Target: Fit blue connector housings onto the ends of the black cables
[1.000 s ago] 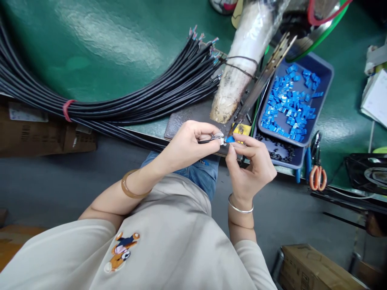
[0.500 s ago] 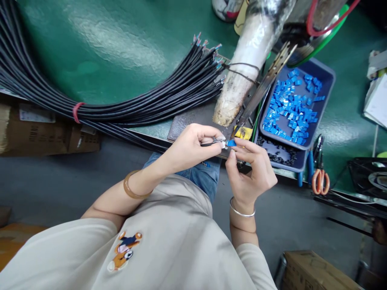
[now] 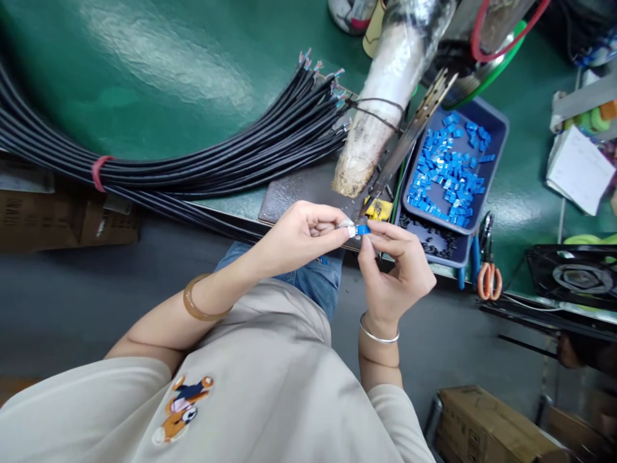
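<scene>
Between my two hands, near the bench's front edge, is a small blue connector [image 3: 363, 229]. My left hand [image 3: 315, 231] pinches a black cable close to its wire end, which meets the connector's left side; most of that cable is covered by the fingers. From the other side, my right hand [image 3: 393, 257] grips the blue connector between thumb and fingertips. A large bundle of black cables [image 3: 202, 170] with stripped, coloured wire ends lies to the left, tied by a red band [image 3: 99, 173].
A grey-blue tray [image 3: 499, 151] of loose blue connectors sits right of my hands, above another tray [image 3: 460, 254] of small black parts. Orange-handled scissors [image 3: 489, 281] hang at the edge. A plastic-wrapped tube [image 3: 373, 109] and metal bar [image 3: 409, 138] slant over the bench.
The view has shifted slightly, so the bench items sit further left. Both hands stay together at the connector, with the cable now more hidden behind the left fingers.
</scene>
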Available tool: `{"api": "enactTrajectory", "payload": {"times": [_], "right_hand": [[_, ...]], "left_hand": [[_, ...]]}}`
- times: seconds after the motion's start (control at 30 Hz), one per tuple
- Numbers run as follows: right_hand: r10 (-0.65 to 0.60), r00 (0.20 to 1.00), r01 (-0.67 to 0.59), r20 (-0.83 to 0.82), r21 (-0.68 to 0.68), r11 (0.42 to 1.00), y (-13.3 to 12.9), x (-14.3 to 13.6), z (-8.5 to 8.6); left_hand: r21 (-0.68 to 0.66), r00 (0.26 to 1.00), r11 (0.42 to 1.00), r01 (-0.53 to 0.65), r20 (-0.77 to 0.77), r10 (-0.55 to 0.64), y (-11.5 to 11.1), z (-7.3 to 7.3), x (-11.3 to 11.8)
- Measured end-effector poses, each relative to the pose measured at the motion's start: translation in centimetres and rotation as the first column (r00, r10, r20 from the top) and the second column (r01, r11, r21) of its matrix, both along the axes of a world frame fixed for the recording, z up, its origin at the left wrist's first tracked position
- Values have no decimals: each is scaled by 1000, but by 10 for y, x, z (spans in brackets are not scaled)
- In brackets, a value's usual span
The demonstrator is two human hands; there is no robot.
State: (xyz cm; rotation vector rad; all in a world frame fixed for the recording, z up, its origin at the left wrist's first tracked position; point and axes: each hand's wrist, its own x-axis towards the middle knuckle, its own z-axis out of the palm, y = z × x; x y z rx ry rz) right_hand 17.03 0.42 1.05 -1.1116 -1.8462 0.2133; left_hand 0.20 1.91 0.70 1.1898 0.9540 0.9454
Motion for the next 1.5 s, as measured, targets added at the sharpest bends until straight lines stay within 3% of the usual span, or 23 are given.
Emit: {"api": "enactTrajectory", "payload": {"times": [0.3, 0.67, 0.83, 1.0, 1.1, 1.17, 1.23, 1.3, 1.37, 1.43, 1.5], "right_hand": [[-32, 997, 28, 68, 58, 998, 5, -1, -5], [-57, 998, 55, 42, 53, 997, 6, -5, -3], [-32, 995, 27, 90, 51, 998, 2, -3, -5], [-22, 993, 16, 116, 52, 999, 1, 3, -2], [-20, 1000, 20, -4, -20, 1000, 1, 6, 1], [-48, 990, 42, -136, -47, 998, 2, 7, 2], [-78, 965, 78, -251, -10, 997, 5, 8, 2], [-121, 942, 147, -313, 64, 987, 7, 10, 1], [-177, 934, 221, -309, 114, 968, 7, 14, 3], [-208, 957, 223, -200, 54, 973, 4, 21, 7], [-163, 986, 159, -37, -90, 983, -3, 31, 13]], "left_hand": [[4, 997, 998, -62, -38, 62, 3, -1, 5], [30, 995, 995, -96, -21, 97, 6, 3, 4], [-29, 999, 999, -30, -45, 28, 7, 4, 1], [-1, 998, 1000, 3, -60, -3, 4, 3, 2], [39, 994, 998, 51, -101, -47, -1, 1, 0], [62, 978, 983, 173, -128, -164, -5, 0, -3], [60, 939, 943, 327, -131, -317, -12, -2, -6], [37, 928, 930, 365, -95, -360, -19, -5, -8], [-3, 972, 973, 230, -52, -230, -24, -8, -10], [36, 998, 999, -21, -53, 23, -25, -9, -15], [232, 944, 939, -254, -155, 293, -20, -8, -23]]}}
